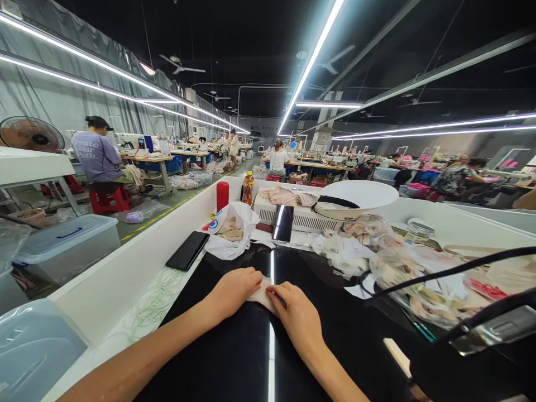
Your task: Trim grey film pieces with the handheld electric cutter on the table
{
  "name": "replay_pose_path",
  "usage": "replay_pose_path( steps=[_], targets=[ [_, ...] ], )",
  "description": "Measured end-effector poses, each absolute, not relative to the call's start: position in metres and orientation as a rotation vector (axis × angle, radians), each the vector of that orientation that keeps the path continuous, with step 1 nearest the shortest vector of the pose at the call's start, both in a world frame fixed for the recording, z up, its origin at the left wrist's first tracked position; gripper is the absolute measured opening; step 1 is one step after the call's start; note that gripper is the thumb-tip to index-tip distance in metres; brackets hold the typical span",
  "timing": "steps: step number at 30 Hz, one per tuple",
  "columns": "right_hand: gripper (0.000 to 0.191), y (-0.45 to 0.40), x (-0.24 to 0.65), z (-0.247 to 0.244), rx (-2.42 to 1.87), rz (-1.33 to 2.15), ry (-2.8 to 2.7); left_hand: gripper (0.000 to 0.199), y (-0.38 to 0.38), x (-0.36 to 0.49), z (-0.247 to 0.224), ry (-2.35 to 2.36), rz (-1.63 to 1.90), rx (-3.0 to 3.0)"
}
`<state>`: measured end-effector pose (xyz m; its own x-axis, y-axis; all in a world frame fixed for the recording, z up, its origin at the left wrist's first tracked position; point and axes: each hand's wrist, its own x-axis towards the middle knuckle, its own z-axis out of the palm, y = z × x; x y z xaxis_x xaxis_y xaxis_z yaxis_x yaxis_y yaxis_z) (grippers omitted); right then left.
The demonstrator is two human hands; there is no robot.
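Note:
A small piece of beige fabric (pixel 263 296) lies between my hands over the glossy black tabletop (pixel 218 357). My left hand (pixel 237 290) is closed on its left side, fingers curled over the cloth. On the right side, my right hand (pixel 295 312) pinches the same fabric between thumb and fingers. Just beyond the hands, a dark phone (pixel 283 223) leans upright against a white vented box (pixel 301 219). A white plastic bag (pixel 230 245) holding beige cloth stands past my left hand.
A black tablet-like slab (pixel 187 250) and tangled pale cord (pixel 157 298) lie along the left wall. Bagged fabric pieces (pixel 419 279) crowd the right side. A dark machine with a cable (pixel 481 335) stands at the near right. Several people sit at sewing tables beyond.

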<state>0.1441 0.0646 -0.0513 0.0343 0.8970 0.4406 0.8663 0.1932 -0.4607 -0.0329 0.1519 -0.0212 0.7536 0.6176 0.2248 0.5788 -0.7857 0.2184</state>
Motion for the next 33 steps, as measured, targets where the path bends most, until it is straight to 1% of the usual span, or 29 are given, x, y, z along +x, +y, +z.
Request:
replay_pose_path(
  steps=[4,8,14,18,23,26,30,33],
  targets=[
    [0.028,0.067,0.144,-0.057,-1.661,0.001,-1.857,0.025,0.15,-0.034,-0.024,0.997,0.41,2.857],
    [0.031,0.068,0.143,-0.059,-1.647,-0.031,-1.888,0.022,0.149,-0.037,-0.025,1.044,0.409,2.867],
    [0.024,0.067,0.141,-0.056,-1.585,-0.054,-1.864,0.014,0.147,-0.041,-0.025,1.098,0.434,2.867],
    [0.013,0.058,0.14,-0.042,-1.532,-0.048,-1.812,0.011,0.147,-0.042,-0.02,1.052,0.498,2.893],
    [0.012,0.01,0.141,-0.019,-1.461,0.003,-1.836,0.025,0.151,-0.049,-0.016,0.876,0.681,2.882],
    [0.01,-0.032,0.148,-0.015,-1.451,0.054,-1.857,0.034,0.155,-0.049,-0.021,0.774,0.832,2.878],
    [0.022,-0.088,0.178,-0.019,-1.528,0.102,-1.829,0.038,0.142,-0.038,-0.03,0.619,0.859,2.913],
    [0.024,-0.124,0.218,-0.025,-1.699,0.058,-1.668,0.035,0.118,-0.022,-0.032,0.538,0.852,2.898]
  ],
)
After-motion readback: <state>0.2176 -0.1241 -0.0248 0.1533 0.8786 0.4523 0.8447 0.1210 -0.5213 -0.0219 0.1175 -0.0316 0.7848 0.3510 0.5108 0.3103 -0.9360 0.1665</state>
